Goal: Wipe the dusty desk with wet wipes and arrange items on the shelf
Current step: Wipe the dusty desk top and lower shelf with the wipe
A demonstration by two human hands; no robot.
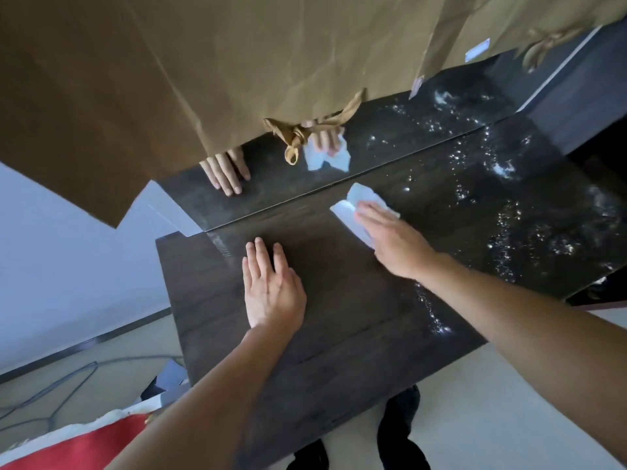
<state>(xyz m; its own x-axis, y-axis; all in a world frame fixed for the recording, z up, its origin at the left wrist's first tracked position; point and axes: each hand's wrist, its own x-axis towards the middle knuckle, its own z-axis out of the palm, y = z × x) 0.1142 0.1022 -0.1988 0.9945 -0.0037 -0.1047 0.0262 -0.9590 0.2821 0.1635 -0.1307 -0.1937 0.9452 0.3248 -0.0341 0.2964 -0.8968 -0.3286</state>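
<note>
Left hand (273, 290) flat, empty, bracing near desk (339, 361). Right hand (393, 237) presses wet wipe (356, 201) at centre. Dust (509, 228) lies right; advise overlapping strokes rightward, even pressure.

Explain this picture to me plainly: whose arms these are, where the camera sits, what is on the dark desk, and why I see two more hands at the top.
There is no machine here. A person wears a camera on the head, looking down at their own bare arms. The left hand rests flat and empty on the dark desk. The right hand presses a wet wipe onto the surface. White dust specks cover the desk's right side; the part near the hands looks clean. The extra hands at the top are reflections in a mirror standing at the desk's back edge, partly covered by brown paper.
</note>
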